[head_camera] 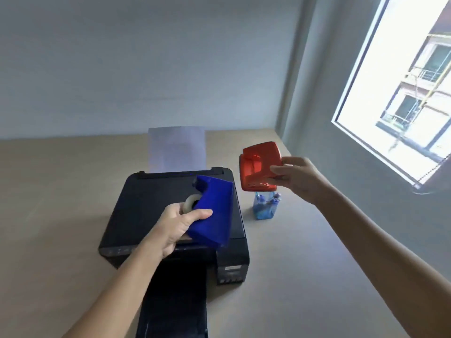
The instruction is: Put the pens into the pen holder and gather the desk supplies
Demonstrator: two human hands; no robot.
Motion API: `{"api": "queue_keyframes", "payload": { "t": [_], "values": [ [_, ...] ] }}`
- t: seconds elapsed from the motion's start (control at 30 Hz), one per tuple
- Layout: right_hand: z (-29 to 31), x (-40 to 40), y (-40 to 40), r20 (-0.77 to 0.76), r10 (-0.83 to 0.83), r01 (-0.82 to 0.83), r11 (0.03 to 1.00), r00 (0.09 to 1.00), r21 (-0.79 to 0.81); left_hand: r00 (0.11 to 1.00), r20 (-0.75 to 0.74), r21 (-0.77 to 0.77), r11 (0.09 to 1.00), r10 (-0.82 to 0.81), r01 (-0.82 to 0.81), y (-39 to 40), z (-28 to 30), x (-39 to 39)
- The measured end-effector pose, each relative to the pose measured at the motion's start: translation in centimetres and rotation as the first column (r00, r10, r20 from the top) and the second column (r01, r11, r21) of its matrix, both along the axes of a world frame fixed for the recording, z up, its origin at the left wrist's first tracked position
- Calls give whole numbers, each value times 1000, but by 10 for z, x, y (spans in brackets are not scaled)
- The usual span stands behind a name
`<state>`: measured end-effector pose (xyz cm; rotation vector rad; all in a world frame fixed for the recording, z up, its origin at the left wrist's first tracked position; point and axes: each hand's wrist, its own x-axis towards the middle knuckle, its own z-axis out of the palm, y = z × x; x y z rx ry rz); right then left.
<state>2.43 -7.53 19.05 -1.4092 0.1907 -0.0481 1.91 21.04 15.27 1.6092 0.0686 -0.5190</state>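
Observation:
My left hand (177,226) grips a blue tape dispenser (214,213) with a white tape roll, held in the air above the black printer (136,215). My right hand (296,178) holds a red hole punch (260,165) by its near side, lifted over the desk. Just below the punch stands a clear blue pen holder (264,209) with several pens in it, right of the printer.
The printer sits mid-desk with a white sheet (177,148) upright in its rear feed and its dark output tray (174,298) extended toward me. The beige desk (48,203) meets walls behind and at the right, where a bright window (400,89) is.

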Motion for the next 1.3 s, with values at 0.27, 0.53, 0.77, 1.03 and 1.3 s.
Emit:
{"api": "queue_keyframes", "payload": {
  "t": [0.27,0.53,0.77,1.03,1.3],
  "values": [
    [-75,-64,-146,-253,-292,291,956,922,-43,965,-160,127,965,-208,229,-174,-68,-22],
    [-168,-58,-168,-488,-297,253,955,821,-156,988,-80,600,785,-135,156,-228,-137,-10],
    [-226,-26,-144,-583,-199,124,978,788,-166,983,20,806,585,-184,93,-241,-178,17],
    [-239,-6,-127,-575,-157,59,981,803,-185,984,-78,824,546,-159,153,-269,-183,23],
    [-240,-10,-124,-540,-271,50,920,797,-388,985,-57,716,681,-163,154,-263,-180,15]
  ]
}}
